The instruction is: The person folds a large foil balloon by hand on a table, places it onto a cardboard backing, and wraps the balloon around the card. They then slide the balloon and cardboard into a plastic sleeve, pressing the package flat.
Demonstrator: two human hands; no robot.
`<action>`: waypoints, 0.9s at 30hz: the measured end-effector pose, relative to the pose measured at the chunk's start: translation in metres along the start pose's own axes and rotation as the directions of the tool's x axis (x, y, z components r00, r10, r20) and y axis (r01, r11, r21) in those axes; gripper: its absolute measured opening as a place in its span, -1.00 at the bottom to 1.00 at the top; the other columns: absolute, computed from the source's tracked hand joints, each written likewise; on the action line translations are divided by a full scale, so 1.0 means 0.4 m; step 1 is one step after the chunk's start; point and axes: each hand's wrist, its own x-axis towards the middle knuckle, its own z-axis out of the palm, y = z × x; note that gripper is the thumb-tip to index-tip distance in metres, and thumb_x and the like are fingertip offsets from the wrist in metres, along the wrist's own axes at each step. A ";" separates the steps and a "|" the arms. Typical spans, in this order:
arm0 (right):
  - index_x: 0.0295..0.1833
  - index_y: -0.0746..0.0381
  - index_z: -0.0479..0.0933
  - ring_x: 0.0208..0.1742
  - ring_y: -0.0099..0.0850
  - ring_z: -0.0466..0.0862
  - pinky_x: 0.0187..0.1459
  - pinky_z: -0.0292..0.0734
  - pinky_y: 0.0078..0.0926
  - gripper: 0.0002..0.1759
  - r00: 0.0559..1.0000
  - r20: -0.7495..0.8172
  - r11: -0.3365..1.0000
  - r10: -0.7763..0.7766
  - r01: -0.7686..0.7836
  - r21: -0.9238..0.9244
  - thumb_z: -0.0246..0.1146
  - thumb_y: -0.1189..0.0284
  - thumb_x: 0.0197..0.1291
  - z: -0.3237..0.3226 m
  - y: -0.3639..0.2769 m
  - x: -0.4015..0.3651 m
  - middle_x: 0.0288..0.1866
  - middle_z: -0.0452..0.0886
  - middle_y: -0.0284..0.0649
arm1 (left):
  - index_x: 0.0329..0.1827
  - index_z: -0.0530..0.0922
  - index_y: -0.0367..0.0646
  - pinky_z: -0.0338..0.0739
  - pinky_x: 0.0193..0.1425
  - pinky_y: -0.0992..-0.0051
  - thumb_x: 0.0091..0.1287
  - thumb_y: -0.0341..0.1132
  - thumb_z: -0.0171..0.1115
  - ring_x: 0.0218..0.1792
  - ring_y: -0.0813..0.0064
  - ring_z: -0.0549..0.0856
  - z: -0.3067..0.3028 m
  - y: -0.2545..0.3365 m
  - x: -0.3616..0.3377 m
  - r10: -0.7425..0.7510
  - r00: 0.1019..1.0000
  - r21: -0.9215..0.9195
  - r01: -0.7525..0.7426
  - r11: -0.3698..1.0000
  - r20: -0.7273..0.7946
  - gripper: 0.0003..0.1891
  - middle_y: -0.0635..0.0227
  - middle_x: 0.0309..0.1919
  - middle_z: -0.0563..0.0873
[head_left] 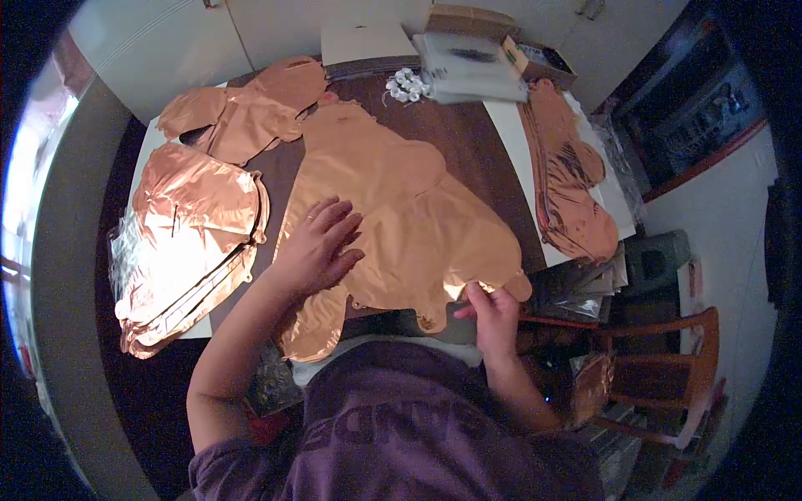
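Observation:
A large flat copper-coloured foil balloon (384, 196), uninflated, is spread over the dark table in front of me, its lobed lower edge hanging near my body. My left hand (313, 250) lies on its left part, palm down with the fingers stretched out. At the lower right edge, my right hand (493, 317) pinches the foil balloon's rim between thumb and fingers. To the left of my left hand is a stack of shiny folded foil balloons (196, 225). Another flat foil piece (255, 113) lies behind that stack.
More foil balloons (568, 175) lie on a white board at the right. At the back are a bunch of small white objects (407, 85), clear plastic bags (468, 67) and a cardboard box (468, 20). A wooden chair (706, 359) stands at my right.

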 end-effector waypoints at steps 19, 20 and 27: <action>-0.10 0.33 0.59 -0.62 -0.58 0.56 -0.65 0.49 -0.63 -0.80 0.996 -0.077 0.998 -0.034 0.037 0.041 0.27 0.39 0.36 -0.002 -0.025 0.015 -0.35 0.61 -0.30 | 0.20 0.50 -0.26 0.34 0.39 0.03 0.20 -0.11 0.38 0.28 -0.15 0.45 0.030 -0.005 0.037 -0.014 0.999 -0.009 0.014 1.000 0.030 -0.43 -0.04 0.19 0.53; -0.09 0.34 0.59 -0.62 -0.57 0.57 -0.65 0.49 -0.62 -0.79 0.996 -0.077 0.998 -0.041 0.045 0.045 0.27 0.38 0.36 -0.001 -0.026 0.015 -0.35 0.62 -0.28 | 0.19 0.50 -0.26 0.36 0.37 0.03 0.20 -0.11 0.38 0.26 -0.15 0.46 0.026 -0.002 0.037 -0.015 0.999 -0.001 0.015 1.000 0.029 -0.43 -0.04 0.18 0.53; -0.09 0.37 0.58 -0.64 -0.53 0.60 -0.63 0.49 -0.62 -0.77 0.998 -0.054 0.997 -0.037 0.033 -0.066 0.25 0.38 0.37 -0.008 -0.024 0.016 -0.35 0.66 -0.24 | 0.04 0.57 -0.23 0.42 0.27 0.04 0.14 -0.20 0.40 0.19 -0.08 0.51 0.018 0.042 0.098 0.065 0.997 -0.022 -0.065 0.998 -0.039 -0.56 -0.01 0.06 0.59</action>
